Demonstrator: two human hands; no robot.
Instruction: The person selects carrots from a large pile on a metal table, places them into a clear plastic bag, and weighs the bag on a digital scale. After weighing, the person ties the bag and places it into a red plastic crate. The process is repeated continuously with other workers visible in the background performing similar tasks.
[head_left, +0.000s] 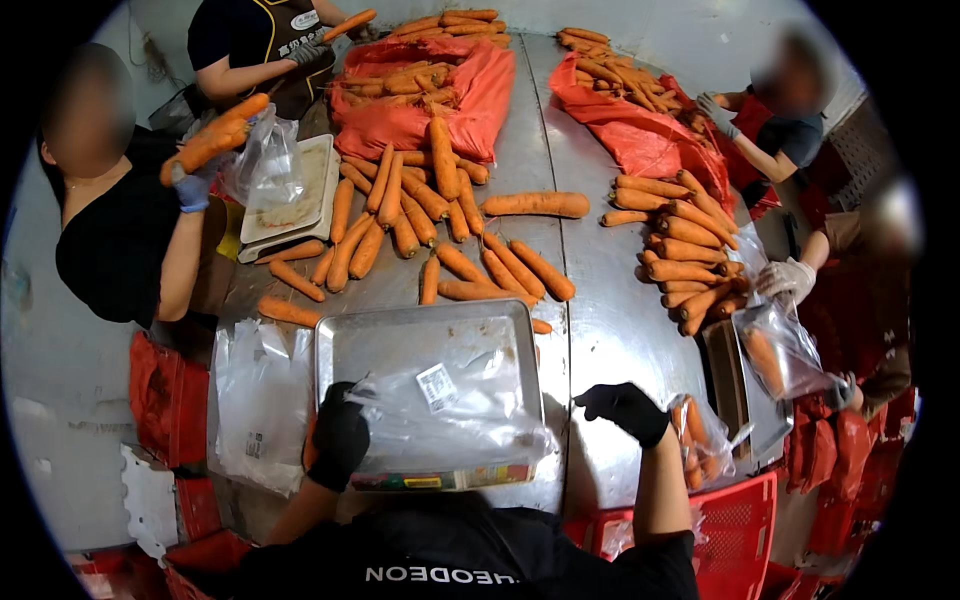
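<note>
My left hand (341, 436), in a black glove, grips the edge of a clear plastic bag (465, 427) at its left end. The bag lies spread over a metal tray (420, 330) and bears a white printed label (437, 387). No carrot shows inside it. To the right of the tray, my black-gloved right hand (624, 411) hovers over the metal table (600, 315). Its fingers are drawn together, apart from the bag, with nothing visible in them. Beside the tray on the left lies a stack of flat plastic bags (259, 405). Loose carrots (502, 262) lie just beyond the tray.
Red sacks (480, 97) of carrots stand at the back. At left, a co-worker holds carrots (214, 142) near a scale (292, 191). Another co-worker's gloved hand (786, 280) is by a carrot pile (690, 255). A bag of carrots (699, 442) and a red crate (739, 525) are at right.
</note>
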